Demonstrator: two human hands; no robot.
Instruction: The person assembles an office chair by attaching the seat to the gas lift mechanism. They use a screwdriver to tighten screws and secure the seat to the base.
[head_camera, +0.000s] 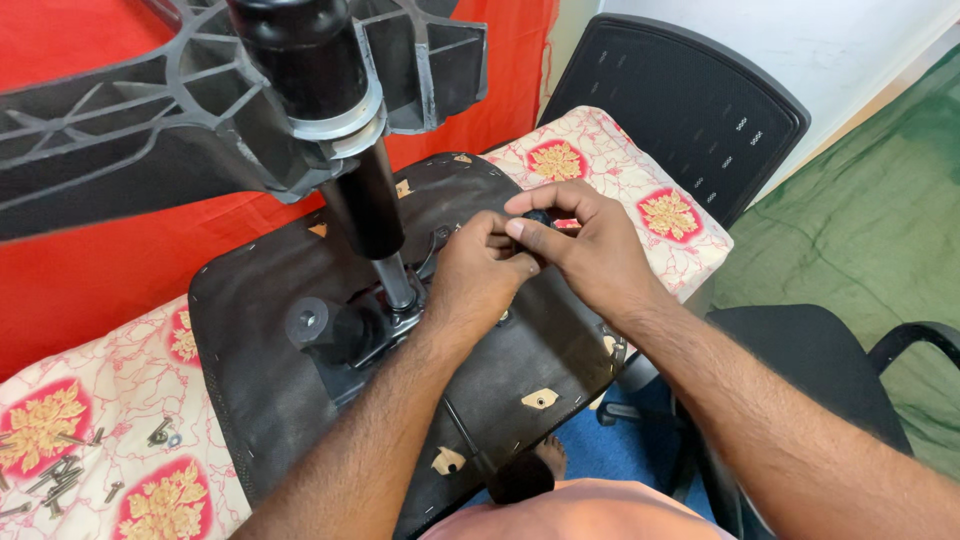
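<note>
- Floral cream-and-red cloth (640, 170) covers the table, red fabric behind.
- Upturned black chair seat (270, 380) lies mid-table, gas cylinder (365, 200) rising.
- Left hand (475, 285) and right hand (590, 250) together pinch a small black knob (538, 216) above the seat's far edge.
- Loose screws (60, 480) near the left corner.

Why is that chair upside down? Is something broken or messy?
The chair seat lies flipped on the patterned cloth, its star base up in the air. Loose screws are scattered at lower left. Both hands pinch a small black part. Nothing looks broken.
</note>
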